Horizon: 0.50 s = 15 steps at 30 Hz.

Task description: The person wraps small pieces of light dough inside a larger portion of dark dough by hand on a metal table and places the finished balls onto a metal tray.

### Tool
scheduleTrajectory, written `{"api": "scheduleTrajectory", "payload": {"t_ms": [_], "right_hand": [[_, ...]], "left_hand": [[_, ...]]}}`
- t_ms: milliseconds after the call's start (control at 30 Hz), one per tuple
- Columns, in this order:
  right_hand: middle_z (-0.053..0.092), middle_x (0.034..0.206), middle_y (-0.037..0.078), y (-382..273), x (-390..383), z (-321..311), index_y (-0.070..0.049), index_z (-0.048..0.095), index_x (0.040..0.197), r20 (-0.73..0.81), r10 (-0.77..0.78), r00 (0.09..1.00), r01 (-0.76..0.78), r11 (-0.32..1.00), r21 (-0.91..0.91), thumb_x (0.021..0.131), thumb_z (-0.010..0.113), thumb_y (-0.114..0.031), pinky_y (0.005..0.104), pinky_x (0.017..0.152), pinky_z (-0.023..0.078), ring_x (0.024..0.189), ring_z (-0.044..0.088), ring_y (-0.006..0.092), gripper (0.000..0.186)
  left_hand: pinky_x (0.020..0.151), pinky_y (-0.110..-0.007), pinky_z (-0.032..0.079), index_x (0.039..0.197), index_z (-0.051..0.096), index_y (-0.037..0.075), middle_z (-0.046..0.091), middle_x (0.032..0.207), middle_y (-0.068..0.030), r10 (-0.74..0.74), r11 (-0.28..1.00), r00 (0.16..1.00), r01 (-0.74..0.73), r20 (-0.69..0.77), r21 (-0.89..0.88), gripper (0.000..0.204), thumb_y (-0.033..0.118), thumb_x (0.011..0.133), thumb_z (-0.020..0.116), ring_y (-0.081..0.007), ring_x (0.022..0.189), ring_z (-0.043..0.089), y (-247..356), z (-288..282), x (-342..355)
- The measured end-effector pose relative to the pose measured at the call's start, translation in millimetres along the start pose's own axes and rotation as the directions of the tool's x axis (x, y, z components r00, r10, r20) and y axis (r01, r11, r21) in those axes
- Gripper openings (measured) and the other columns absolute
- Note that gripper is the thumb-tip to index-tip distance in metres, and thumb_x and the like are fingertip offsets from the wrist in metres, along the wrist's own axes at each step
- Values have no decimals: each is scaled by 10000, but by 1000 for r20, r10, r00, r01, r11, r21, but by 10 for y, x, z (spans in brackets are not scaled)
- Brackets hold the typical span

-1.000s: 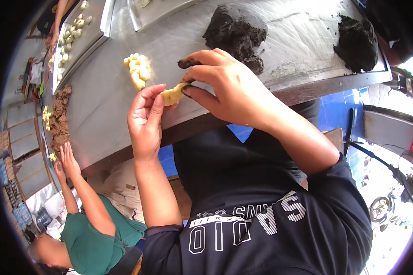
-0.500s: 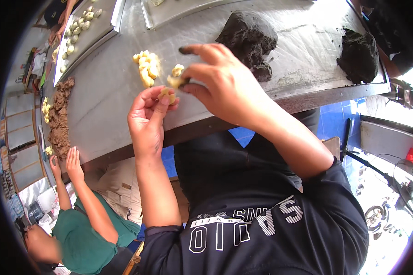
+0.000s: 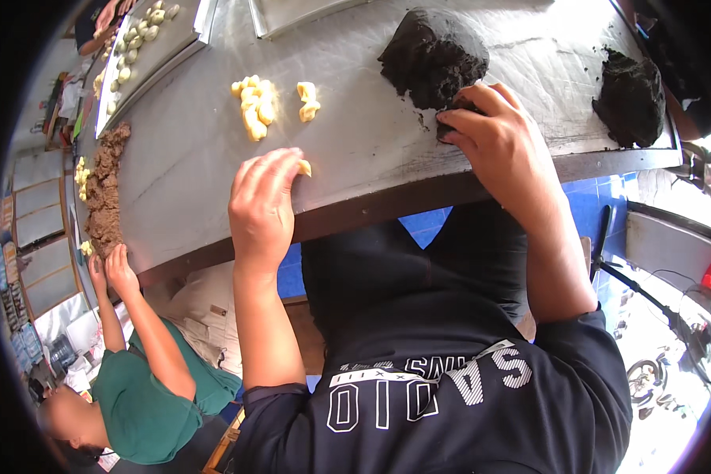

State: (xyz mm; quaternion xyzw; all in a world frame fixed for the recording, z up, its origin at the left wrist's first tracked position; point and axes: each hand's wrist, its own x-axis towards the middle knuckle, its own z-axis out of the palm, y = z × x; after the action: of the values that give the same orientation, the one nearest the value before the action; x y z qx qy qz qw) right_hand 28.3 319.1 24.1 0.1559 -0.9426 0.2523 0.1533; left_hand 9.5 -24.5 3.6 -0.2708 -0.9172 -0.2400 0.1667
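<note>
My left hand [image 3: 261,201] is closed over the metal table near its front edge, with a small piece of pale yellow dough [image 3: 305,167] showing at its fingertips. My right hand [image 3: 504,142] has its fingers curled into the lower end of a big black dough lump [image 3: 430,59], gripping some of it; part of that grip is hidden by the fingers. Beyond my left hand lies a cluster of yellow dough pieces [image 3: 257,110]. To its right sits a smaller pair of yellow dough pieces [image 3: 308,103].
A second black dough mass [image 3: 629,99] rests at the table's right end. Brown dough [image 3: 105,189] runs along the left end, where a co-worker in a green shirt [image 3: 154,403] has both hands. A tray [image 3: 162,59] with round greenish balls stands at the far left.
My right hand has moved right from beside my left hand to the black lump. My left hand has turned over, its back now showing. The co-worker's hands have come down onto the brown dough.
</note>
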Motion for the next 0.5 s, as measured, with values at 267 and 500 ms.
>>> {"api": "scheduleTrajectory", "payload": {"t_ms": [267,500], "right_hand": [[693,1006,55,-630,399,738,-101,780,810,34,-409,912,396,898,192,835,770,-170,394,924,624,1054,658,288,73],[784,1145,54,169,-83,-9,-99,874,1025,-86,-125,988,131,989,75,865,818,-106,420,977,614,1112,697,313,170]], "left_hand": [[1003,-390,624,1361,757,-36,803,1288,-117,-509,741,861,436,-3,-511,264,69,1120,746,-236,1134,761,-280,79,88],[1098,-402,636,1338,737,-39,755,1349,-164,-484,321,820,491,305,-810,264,-23,1077,766,-273,1198,787,241,-59,41]]}}
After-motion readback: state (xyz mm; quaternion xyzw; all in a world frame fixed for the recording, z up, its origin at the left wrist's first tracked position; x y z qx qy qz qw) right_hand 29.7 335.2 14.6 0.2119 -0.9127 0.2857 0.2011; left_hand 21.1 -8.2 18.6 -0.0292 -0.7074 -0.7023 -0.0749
